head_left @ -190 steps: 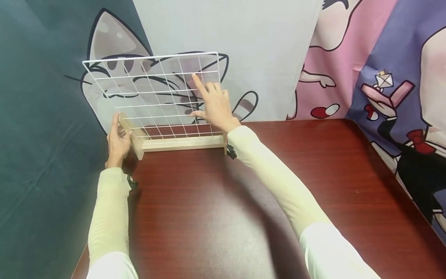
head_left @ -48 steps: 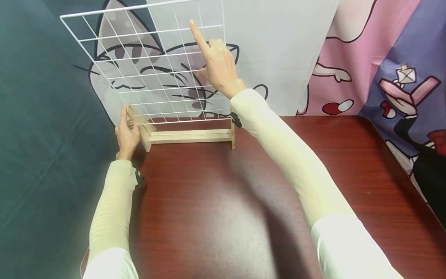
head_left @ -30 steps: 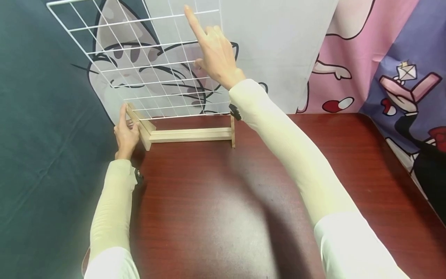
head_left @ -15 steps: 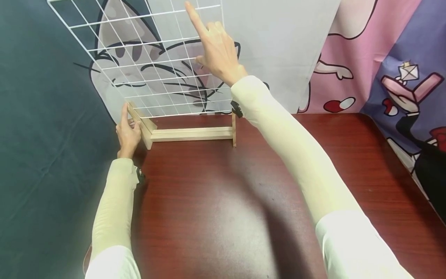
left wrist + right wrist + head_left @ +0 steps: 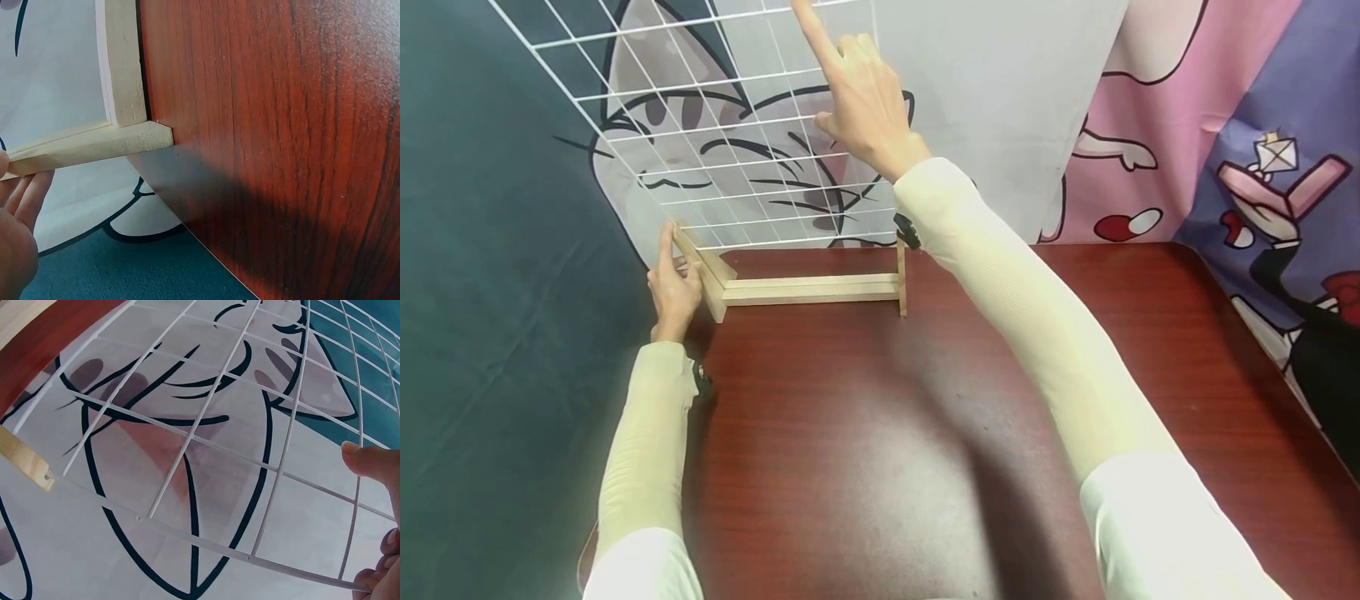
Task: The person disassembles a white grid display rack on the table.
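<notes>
A white wire grid panel (image 5: 700, 86) stands tilted above a pale wooden stand, its top running out of the head view. My right hand (image 5: 872, 108) grips its right edge, index finger stretched upward; in the right wrist view the thumb (image 5: 369, 461) lies against the wires. The panel's bottom wire sits above the stand's crossbar (image 5: 812, 290), near the tops of its two uprights. My left hand (image 5: 673, 292) pinches the upper end of the left upright (image 5: 94, 144). The right upright (image 5: 902, 279) stands below my right wrist, untouched by either hand.
The stand rests at the back left of a dark red wooden table (image 5: 820, 417). Behind it hangs a pale cloth with a cat drawing (image 5: 1000, 125). A dark green cloth (image 5: 490, 292) borders the left side, and a printed purple cloth (image 5: 1232, 125) the right.
My right hand has raised the grid panel; its bottom wire was down by the crossbar and is now well above it. My left hand keeps its hold on the left upright.
</notes>
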Available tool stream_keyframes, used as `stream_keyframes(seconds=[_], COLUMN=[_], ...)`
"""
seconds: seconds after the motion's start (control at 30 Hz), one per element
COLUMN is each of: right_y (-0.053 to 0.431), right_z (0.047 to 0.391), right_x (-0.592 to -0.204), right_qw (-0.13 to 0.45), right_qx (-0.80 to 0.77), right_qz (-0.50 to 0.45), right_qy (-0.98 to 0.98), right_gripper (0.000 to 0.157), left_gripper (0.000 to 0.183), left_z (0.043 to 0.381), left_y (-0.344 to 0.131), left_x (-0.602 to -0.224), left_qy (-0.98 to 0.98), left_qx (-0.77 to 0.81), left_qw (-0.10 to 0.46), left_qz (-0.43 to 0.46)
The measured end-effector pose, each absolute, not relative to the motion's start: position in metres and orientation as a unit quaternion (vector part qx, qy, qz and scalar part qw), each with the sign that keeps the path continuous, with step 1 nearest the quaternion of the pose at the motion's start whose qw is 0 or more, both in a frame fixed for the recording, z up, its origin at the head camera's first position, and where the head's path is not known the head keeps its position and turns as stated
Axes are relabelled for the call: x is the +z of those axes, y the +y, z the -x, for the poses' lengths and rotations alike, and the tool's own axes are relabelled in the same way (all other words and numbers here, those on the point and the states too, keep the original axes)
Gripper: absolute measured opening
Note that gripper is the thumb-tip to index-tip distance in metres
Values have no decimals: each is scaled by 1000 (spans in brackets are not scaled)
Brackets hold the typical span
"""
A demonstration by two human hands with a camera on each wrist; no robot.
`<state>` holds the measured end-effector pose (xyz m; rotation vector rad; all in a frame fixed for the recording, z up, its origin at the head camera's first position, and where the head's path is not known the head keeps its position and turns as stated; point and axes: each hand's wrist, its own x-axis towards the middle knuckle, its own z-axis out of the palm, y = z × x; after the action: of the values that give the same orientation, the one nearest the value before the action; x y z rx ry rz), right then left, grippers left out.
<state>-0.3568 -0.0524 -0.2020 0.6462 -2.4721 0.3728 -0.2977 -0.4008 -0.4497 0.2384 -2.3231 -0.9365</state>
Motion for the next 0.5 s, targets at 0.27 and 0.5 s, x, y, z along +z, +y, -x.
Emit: stream_keyframes(seconds=[0.27,0.5], right_y=[-46,-38], right_z=[353,354], right_x=[-198,-185], right_qw=[295,293], right_qx=[127,139], right_qz=[-254,-238], right_qy=[-912,-916], right_gripper=[96,93], left_gripper=[77,76], left_z=[298,301], left_y=[-394,-391], left_x=[-453,-448], left_qy=[-878,-878], left_qx=[-361,-357], left_qw=[300,303], left_qz=[-94,-95])
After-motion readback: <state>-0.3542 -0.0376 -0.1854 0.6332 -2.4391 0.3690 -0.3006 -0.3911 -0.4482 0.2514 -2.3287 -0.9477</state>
